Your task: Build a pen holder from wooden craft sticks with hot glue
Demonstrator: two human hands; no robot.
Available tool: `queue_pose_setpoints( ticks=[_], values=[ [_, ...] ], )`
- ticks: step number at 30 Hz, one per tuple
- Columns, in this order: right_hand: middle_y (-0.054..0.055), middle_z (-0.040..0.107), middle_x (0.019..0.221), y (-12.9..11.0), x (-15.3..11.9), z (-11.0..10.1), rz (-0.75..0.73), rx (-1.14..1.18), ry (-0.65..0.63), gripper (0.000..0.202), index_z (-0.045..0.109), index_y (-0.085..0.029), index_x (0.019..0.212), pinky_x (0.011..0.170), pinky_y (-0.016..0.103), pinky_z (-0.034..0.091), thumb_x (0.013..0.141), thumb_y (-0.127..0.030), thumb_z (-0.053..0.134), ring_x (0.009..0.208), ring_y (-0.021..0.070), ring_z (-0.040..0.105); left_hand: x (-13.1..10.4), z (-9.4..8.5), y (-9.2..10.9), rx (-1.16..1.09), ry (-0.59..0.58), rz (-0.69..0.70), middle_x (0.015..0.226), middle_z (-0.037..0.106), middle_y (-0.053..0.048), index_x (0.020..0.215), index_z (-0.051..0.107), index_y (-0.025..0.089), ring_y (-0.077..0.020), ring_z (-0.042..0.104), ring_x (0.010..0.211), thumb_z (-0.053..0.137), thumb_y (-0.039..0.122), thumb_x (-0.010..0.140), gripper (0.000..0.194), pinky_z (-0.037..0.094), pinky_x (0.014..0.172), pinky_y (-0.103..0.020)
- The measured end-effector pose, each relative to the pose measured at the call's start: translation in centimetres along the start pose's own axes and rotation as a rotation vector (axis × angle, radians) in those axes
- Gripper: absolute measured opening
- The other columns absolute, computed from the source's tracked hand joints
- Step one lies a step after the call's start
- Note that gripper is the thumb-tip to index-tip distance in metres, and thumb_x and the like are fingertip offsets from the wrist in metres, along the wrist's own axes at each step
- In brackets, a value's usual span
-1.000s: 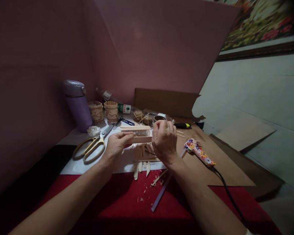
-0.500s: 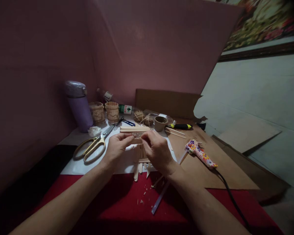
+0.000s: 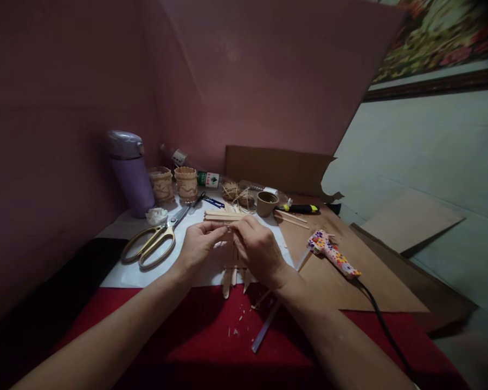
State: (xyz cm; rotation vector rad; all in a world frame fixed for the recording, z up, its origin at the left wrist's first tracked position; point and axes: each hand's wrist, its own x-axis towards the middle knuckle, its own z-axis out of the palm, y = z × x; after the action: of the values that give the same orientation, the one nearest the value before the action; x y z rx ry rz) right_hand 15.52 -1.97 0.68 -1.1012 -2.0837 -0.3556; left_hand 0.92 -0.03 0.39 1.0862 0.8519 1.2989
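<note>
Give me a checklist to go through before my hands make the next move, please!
1. Left hand pinching the small piece: ok.
2. Right hand gripping that piece too: cannot tell, its fingers hide the spot.
3. Scissors away from both hands: ok, they lie off to the left.
4. Glue gun out of the hands: ok, it lies on the cardboard.
5. Glue gun cool: cannot tell by looking.
6. Red cloth free of scraps: not ok, little bits lie there.
</note>
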Motion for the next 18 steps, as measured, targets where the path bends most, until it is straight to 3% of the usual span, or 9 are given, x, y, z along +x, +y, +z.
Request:
queue_pose_setpoints(
  ticks=[6,11,18],
  values=[
    [0.009,0.063,0.079,0.1,0.05,0.03,-0.063,-0.213,-0.059,0.025,0.065,-0.012,0.086,0.062,0.028,0.047,0.098,-0.019,0.044,0.07,0.0178,0.059,-0.22,0.3,0.16,0.043,-0.051,-0.011,0.079,0.076,-0.008,0.073,0.077,0.013,-0.0174,0.067,0.074,0.077,0.024,0.06,0.017,0.05,0.074,-0.027],
    [0.009,0.064,0.083,0.58,0.09,-0.02,-0.142,-0.229,-0.09,0.025,0.064,-0.011,0.095,0.064,0.028,0.048,0.099,-0.021,0.042,0.075,0.0181,0.061,-0.21,0.14,0.17,0.175,-0.066,0.025,0.086,0.077,-0.009,0.08,0.077,0.012,-0.0206,0.067,0.081,0.074,0.024,0.062,0.022,0.049,0.078,-0.03],
    [0.008,0.062,0.078,0.62,0.39,-0.7,-0.241,-0.277,-0.083,0.03,0.064,-0.011,0.09,0.067,0.03,0.047,0.1,-0.018,0.037,0.075,0.0189,0.059,-0.39,0.14,0.77,0.248,-0.101,0.065,0.093,0.077,-0.011,0.083,0.077,0.012,-0.0231,0.068,0.087,0.072,0.029,0.066,0.024,0.049,0.082,-0.033]
  ],
)
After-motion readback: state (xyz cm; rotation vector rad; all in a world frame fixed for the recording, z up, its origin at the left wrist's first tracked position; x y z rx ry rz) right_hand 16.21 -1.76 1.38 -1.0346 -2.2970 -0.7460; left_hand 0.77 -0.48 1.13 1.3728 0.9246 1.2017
